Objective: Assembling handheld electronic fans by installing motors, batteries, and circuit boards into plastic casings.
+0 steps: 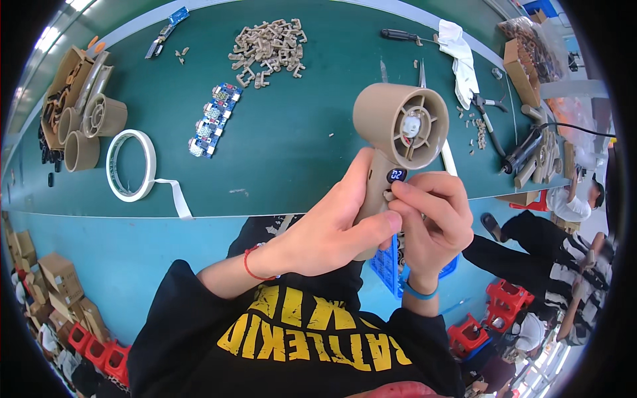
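A tan handheld fan (379, 119) is held up before me, its round head tilted toward the upper right. Through the open ring show spokes and a white motor hub with wires. My left hand (318, 229) is wrapped around its handle. A small round display (397, 175) glows with digits below the head. Just under it, my right hand (434, 215) has thumb and fingers pinched on a small tan plastic piece (389, 195) against the handle. The fingers cover most of that piece, and the handle's lower end is largely hidden.
On the green table (292, 179) lie a pile of small tan parts (269, 48), circuit boards (215, 119), a tape roll (109, 166), a screwdriver (398, 34), pliers (490, 123) and an electric screwdriver (523, 151). Fan housings (105, 117) stand left. Below sits a blue crate (385, 268).
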### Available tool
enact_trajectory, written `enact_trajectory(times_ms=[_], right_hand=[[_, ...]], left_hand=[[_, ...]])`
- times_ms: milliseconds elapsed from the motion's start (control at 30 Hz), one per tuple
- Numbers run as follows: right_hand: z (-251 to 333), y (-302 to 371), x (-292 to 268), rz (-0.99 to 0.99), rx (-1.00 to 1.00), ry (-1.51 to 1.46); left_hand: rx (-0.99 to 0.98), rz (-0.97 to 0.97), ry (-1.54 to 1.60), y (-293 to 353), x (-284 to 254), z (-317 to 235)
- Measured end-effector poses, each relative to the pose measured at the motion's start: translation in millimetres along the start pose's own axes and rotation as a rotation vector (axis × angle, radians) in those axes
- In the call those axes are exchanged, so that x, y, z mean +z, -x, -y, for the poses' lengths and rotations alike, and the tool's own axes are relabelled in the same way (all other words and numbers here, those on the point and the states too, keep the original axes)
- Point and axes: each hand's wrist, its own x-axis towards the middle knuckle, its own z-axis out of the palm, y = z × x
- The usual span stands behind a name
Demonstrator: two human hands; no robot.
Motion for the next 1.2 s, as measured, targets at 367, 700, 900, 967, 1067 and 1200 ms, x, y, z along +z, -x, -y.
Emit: enact_trajectory(times_ms=[367, 700, 900, 967, 1067, 1200], right_hand=[[5, 6, 4, 0.091, 0.581, -0.630], [4, 26, -12, -0.107, 0.017, 0.003], [-3, 23, 0, -0.126, -0.030, -0.006], [-3, 25, -2, -0.116, -0.041, 0.008], [-4, 26, -2, -0.117, -0.048, 0.023], [-1, 28, -1, -0.142, 0.023, -0.010]], left_hand=[[-0.044, -0.091, -0.085, 10, -1, -1], [-0.086, 0.014, -0.292, 7, 13, -1], [0.034, -0.038, -0.338, 7, 13, -1], [0.043, -0.012, -0.380, 7, 13, -2], [-0.041, -0.007, -0.313, 8, 14, -4], [-0.018, -0.035, -0.279, 7, 14, -1]])
